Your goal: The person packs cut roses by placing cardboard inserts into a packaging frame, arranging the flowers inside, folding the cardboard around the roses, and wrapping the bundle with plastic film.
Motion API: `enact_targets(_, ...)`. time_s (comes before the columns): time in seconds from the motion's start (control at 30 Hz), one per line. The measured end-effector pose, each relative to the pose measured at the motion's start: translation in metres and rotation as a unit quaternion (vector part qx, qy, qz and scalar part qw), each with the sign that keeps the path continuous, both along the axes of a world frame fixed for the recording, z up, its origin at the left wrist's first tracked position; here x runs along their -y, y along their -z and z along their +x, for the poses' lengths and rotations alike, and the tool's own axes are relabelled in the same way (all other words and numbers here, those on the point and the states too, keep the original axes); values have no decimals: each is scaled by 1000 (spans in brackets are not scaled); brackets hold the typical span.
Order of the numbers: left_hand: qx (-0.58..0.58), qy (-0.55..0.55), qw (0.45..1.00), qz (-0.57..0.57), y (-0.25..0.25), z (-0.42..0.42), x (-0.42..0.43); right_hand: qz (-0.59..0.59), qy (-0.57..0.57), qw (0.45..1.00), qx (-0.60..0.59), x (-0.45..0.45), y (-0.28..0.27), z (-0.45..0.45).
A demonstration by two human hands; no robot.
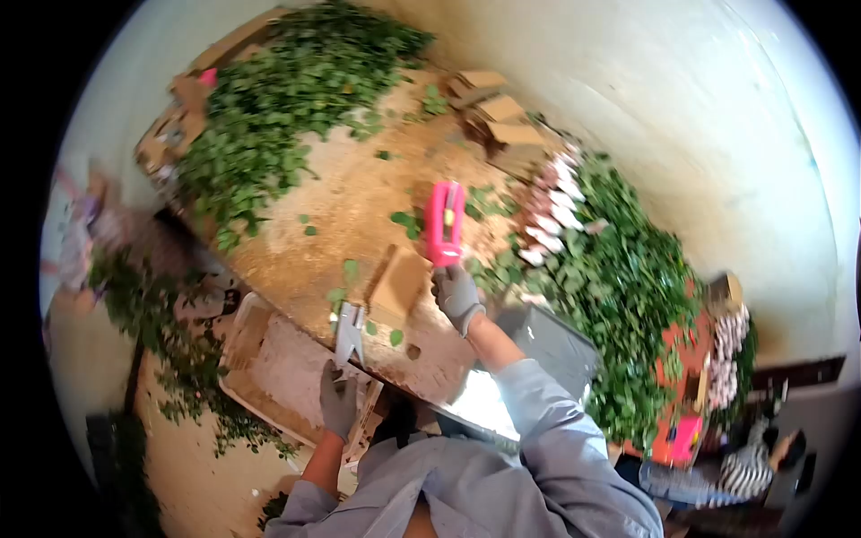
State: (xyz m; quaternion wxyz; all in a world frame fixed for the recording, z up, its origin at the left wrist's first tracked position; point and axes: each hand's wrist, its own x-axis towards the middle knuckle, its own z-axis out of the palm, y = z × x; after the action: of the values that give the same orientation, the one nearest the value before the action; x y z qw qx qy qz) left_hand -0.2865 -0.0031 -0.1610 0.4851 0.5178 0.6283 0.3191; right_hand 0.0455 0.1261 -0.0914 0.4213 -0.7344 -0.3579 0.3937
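My right hand [458, 299], in a grey glove, reaches over the wooden table and grips the near end of a bright pink tool [446, 224] with a long loop-shaped body; its exact kind is unclear. My left hand [338, 401], gloved too, hangs low by the table's front edge, with fingers apart and nothing visible in them. Just above it, a silver metal device [350, 334] with a forked lower end sits at the edge. A folded piece of brown cardboard [399, 285] lies between this device and my right hand. Pale pink roses [554, 208] with leafy stems lie beyond, to the right.
A large heap of leafy stems [300, 90] covers the table's far left. Several cardboard pieces [502, 121] line the wall side. Below the front edge stands a pale crate [269, 354]. A grey box [547, 345] is by my right forearm. Another person [744, 471] is at far right.
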Motion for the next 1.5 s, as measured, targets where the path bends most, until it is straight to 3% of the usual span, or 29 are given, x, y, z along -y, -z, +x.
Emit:
enact_targets(0.03,3,-1,1000,-9,7,1,-3,63,15,993,-98,22,-38,0)
enact_targets(0.07,15,-16,999,-37,-2,5,-6,95,35,991,-92,49,-62,6)
enact_targets(0.1,18,11,999,-43,2,8,-4,130,50,987,-83,75,-76,19)
enact_targets(0.13,34,-21,998,-48,7,6,-2,125,75,989,17,102,-80,36)
enact_targets(0.2,40,-58,996,-58,16,4,4,96,141,982,82,154,-97,65)
enact_targets(0.23,42,-51,996,-58,16,4,11,78,182,979,46,173,-113,75)
enact_targets(0.3,45,-13,996,-76,12,6,21,-12,210,976,53,202,-118,99)
enact_targets(0.33,46,-6,996,-73,9,10,24,-145,190,959,151,211,-124,106)
enact_targets(0.37,24,37,996,-83,4,12,31,-144,197,958,149,217,-123,109)
enact_targets(0.47,8,113,988,-108,-7,19,40,-345,29,892,292,226,-117,119)
enact_targets(0.57,20,155,982,-107,3,11,51,-388,-32,880,274,244,-144,117)
enact_targets(0.6,33,168,981,-85,8,13,51,-437,-4,859,267,256,-145,120)
enact_targets(0.7,29,198,973,-118,-20,23,51,-358,-16,893,272,278,-149,120)
enact_targets(0.77,16,238,968,-78,-17,30,52,-155,3,921,356,266,-134,115)
enact_targets(0.83,1,271,962,-36,-33,43,49,-24,-45,932,359,225,-122,117)
enact_targets(0.9,28,318,948,-22,-64,62,40,-98,-59,911,396,182,-116,121)
enact_targets(0.97,47,285,957,10,-64,71,36,4,-72,919,389,132,-122,121)
enact_targets(1.03,20,295,952,77,-84,92,20,93,-78,946,301,74,-115,113)
enact_targets(1.1,39,287,945,150,-86,108,2,9,-99,982,160,16,-82,106)
enact_targets(1.17,47,271,954,118,-98,122,-17,-57,-124,977,166,-31,-37,98)
enact_targets(1.23,69,230,954,178,-99,133,-35,-94,-144,970,170,-65,-19,83)
enact_targets(1.3,76,208,959,174,-100,137,-50,-247,-80,939,227,-88,-9,64)
enact_targets(1.37,123,139,980,70,-92,140,-63,-238,-67,951,185,-87,-9,55)
enact_targets(1.43,170,127,975,57,-94,146,-81,-14,20,969,247,-65,-19,39)
enact_targets(1.47,166,122,979,-2,-104,150,-94,82,11,955,284,-49,-22,33)
enact_targets(1.5,162,115,978,-60,-112,155,-108,113,4,960,258,-21,-32,23)
